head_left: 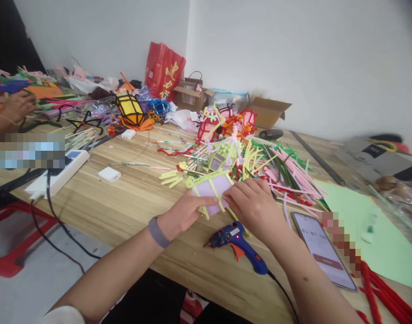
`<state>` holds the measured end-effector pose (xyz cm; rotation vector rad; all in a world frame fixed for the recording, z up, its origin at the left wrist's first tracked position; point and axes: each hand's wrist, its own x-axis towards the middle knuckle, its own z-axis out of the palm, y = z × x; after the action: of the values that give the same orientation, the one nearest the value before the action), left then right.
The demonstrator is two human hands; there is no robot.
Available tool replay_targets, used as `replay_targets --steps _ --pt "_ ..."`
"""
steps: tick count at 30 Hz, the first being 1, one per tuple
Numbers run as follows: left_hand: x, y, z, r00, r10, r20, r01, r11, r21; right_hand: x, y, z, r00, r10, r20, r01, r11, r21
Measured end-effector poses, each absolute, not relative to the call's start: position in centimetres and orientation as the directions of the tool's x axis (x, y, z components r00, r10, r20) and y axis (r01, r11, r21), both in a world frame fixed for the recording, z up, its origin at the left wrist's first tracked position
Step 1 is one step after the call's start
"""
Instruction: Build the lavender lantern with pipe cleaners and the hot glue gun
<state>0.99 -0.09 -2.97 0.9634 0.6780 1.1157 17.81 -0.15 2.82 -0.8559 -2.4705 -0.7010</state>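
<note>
My left hand [182,212] is wrapped round a small paper lantern [209,191] with lilac sides and a yellow-green pipe-cleaner frame; the thumb lies across its front. At the lantern's right edge, the bent fingers of my right hand [251,202] pinch it, their tips partly hidden. A yellow-green pipe cleaner [233,216] slants down from the lantern and passes behind my right hand. Below the hands, a blue hot glue gun [241,245] with an orange trigger lies on the table, its nozzle pointing left.
A phone [323,252] and a green sheet [388,243] lie at the right. Behind the hands are pipe cleaners [290,168] and finished lanterns [207,130]. A power strip [60,173] sits left, its cords hanging down. A co-worker's hands [15,110] are far left.
</note>
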Motion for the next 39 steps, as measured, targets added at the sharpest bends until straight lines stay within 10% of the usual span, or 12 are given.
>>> replay_targets --steps 18,28,39 --pt "0.9 -0.6 -2.2 0.352 0.935 -0.041 -0.511 0.229 0.828 18.8 0.2 3.2 -0.721 0.389 0.574 0.660 0.640 0.395" --pt "1.0 -0.6 -1.6 0.364 0.930 -0.052 -0.485 0.237 0.842 21.5 1.3 4.5 -0.562 0.663 0.494 0.596 0.739 -0.315" --pt "1.0 -0.5 -1.9 0.376 0.924 -0.068 -0.520 0.271 0.810 21.2 1.3 4.6 -0.424 0.830 0.362 0.633 0.558 -0.537"
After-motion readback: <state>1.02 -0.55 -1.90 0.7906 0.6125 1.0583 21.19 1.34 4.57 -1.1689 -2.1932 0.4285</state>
